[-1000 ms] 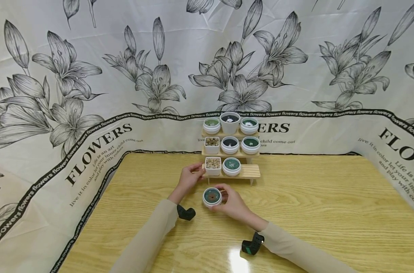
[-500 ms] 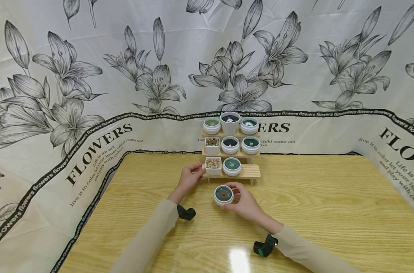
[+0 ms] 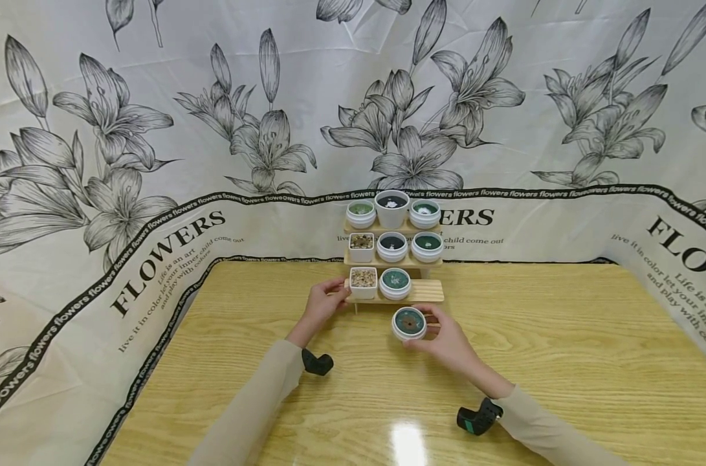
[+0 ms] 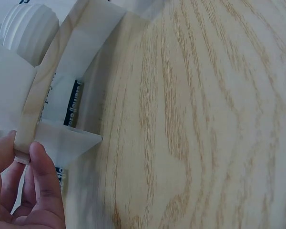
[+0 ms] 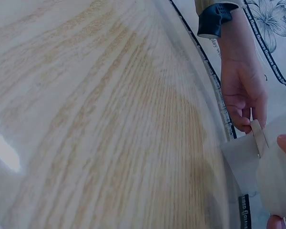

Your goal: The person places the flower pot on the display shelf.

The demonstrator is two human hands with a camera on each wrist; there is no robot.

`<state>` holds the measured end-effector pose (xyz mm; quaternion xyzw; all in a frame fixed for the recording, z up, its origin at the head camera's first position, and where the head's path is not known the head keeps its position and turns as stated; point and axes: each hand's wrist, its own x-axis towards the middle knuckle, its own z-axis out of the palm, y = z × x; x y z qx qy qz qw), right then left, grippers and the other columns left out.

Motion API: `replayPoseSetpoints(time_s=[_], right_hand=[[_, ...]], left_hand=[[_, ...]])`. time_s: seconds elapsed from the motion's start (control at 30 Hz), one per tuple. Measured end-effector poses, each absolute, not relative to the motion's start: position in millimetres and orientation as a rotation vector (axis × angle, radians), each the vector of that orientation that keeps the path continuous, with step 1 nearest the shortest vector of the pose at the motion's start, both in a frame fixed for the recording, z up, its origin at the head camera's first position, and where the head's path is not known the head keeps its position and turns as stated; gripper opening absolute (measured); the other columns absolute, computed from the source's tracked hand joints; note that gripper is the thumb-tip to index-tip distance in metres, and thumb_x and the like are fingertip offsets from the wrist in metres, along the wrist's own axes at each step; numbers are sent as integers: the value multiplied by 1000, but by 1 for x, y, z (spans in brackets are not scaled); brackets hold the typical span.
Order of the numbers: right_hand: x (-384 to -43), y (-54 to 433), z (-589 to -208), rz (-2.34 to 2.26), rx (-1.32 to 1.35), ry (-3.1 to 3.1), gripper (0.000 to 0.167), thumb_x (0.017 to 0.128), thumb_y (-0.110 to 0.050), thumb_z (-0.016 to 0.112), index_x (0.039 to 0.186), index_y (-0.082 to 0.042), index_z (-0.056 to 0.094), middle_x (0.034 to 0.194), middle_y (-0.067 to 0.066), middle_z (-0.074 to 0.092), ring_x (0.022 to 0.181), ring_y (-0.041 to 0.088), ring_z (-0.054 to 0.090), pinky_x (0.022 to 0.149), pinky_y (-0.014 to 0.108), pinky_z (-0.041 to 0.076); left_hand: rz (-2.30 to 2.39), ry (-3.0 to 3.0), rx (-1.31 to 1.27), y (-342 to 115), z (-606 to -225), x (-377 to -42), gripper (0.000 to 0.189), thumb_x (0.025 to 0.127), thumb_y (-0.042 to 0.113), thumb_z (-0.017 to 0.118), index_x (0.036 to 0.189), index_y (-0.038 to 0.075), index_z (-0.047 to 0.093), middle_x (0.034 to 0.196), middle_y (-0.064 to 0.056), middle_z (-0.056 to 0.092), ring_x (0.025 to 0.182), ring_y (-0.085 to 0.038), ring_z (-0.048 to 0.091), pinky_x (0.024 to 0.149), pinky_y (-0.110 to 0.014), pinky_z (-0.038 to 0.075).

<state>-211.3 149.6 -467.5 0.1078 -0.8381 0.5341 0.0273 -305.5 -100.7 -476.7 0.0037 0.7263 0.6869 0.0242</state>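
A three-tier wooden stand with white pots on it stands against the back cloth. My left hand pinches the left end of its lowest shelf; the left wrist view shows the thumb and fingers on the board's edge. In front of that shelf, my right hand holds a round white pot with a teal top and a brown centre, apart from the stand. On the lowest shelf sit a square pot of pebbles and a round teal-topped pot; its right part is bare wood.
The middle shelf bears a square pot, a dark-topped pot and a green-topped pot. Above them stand a tall pot and two round pots. A flower-printed cloth hangs behind the wooden table.
My right hand has moved right and slightly away from me with the round pot, from below the shelf's left part to below its right part. The left hand has stayed on the shelf end.
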Motion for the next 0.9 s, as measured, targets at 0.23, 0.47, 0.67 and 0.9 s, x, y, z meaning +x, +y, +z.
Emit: replayPoseSetpoints(time_s=[0.23, 0.47, 0.67, 0.9], right_hand=[[-214, 166, -458, 1620, 290, -2585, 69, 71, -10, 84, 130, 2, 50, 123, 20, 56, 111, 32, 55, 89, 22, 53], [-217, 177, -449, 1593, 286, -2544, 68, 72, -8, 83, 131, 4, 50, 124, 22, 55, 111, 33, 54, 85, 14, 50], [-224, 184, -443, 1571, 255, -2549, 70, 74, -8, 82, 134, 5, 47, 127, 23, 55, 112, 33, 54, 84, 10, 48], [-236, 189, -441, 1572, 233, -2522, 69, 74, -7, 81, 133, 5, 49, 126, 23, 55, 111, 31, 54, 85, 8, 47]], left_hand=[[2127, 2280, 9, -99, -478, -307, 37, 88, -2, 63, 124, -11, 58, 92, -9, 60, 62, -2, 56, 56, -13, 54], [2129, 2277, 27, -99, -477, -306, 38, 89, -2, 63, 125, -12, 57, 94, -11, 61, 62, -2, 56, 56, -14, 55], [2132, 2271, 21, -99, -477, -306, 38, 89, -2, 62, 125, -12, 57, 93, -10, 60, 62, -2, 56, 57, -14, 54], [2138, 2258, 3, -99, -477, -304, 37, 90, -3, 61, 126, -12, 56, 92, -8, 57, 61, -2, 56, 57, -14, 54]])
